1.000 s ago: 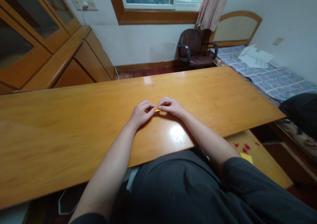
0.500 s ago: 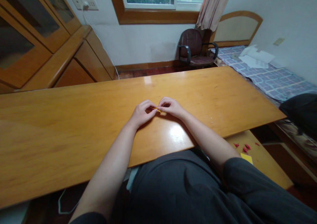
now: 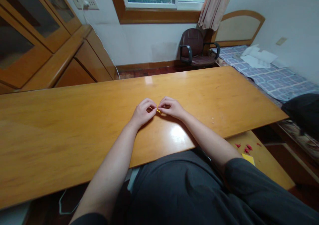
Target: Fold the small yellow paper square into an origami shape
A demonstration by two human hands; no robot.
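Observation:
Between my fingertips is a small piece of folded yellow paper (image 3: 159,111), mostly covered by the fingers. My left hand (image 3: 145,111) pinches it from the left with thumb and forefinger. From the right, my right hand (image 3: 171,107) grips it in the same kind of pinch. Both hands meet just above the middle of the wooden table (image 3: 82,125), their fingertips nearly touching. The paper's exact folded shape is too small to make out.
On a lower wooden surface (image 3: 271,167) at the right lie several small red folded pieces (image 3: 247,149) and a yellow paper sheet (image 3: 248,158). A brown armchair (image 3: 193,47) stands beyond the table. A bed (image 3: 269,74) and a black bag (image 3: 302,113) are on the right.
The yellow paper has turned slightly between my fingers, and its visible part looks different. Both hands have shifted only a little.

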